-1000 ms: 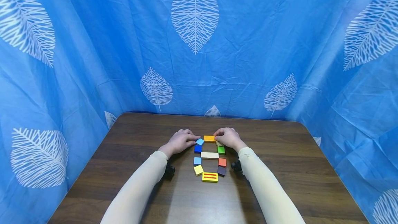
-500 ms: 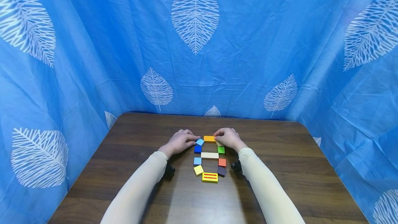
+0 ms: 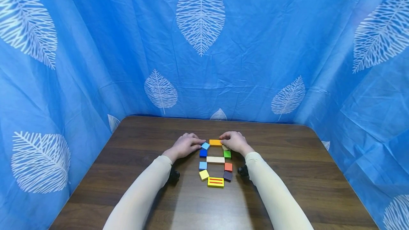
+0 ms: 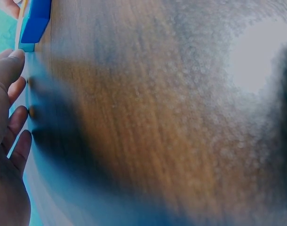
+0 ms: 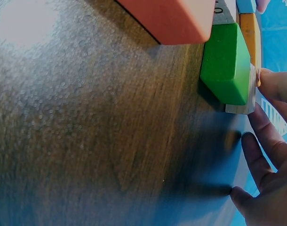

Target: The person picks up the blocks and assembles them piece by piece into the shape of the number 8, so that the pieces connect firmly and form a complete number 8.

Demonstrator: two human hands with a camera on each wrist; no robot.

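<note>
My left hand (image 3: 185,145) rests on the table beside a light blue square block (image 3: 205,146), its index and thumb tips touching the block's outer side. Opposite, my right hand (image 3: 235,141) touches the right end of an orange block (image 3: 215,143) with thumb and index finger. Under that hand, a pale wooden block (image 5: 251,92) is partly hidden, beside a green block (image 5: 223,66). In the left wrist view, the thumb tip meets the blocks' edge near a dark blue block (image 4: 36,21). The other fingers of both hands are loosely extended.
Toward the front are a cream bar (image 3: 215,160), a second light blue block (image 3: 202,165), a red-orange block (image 3: 228,166), a pale yellow block (image 3: 203,175), a dark purple block (image 3: 227,176) and a yellow block with red stripes (image 3: 215,182). A blue leaf-patterned curtain (image 3: 220,74) hangs behind the brown table (image 3: 287,173).
</note>
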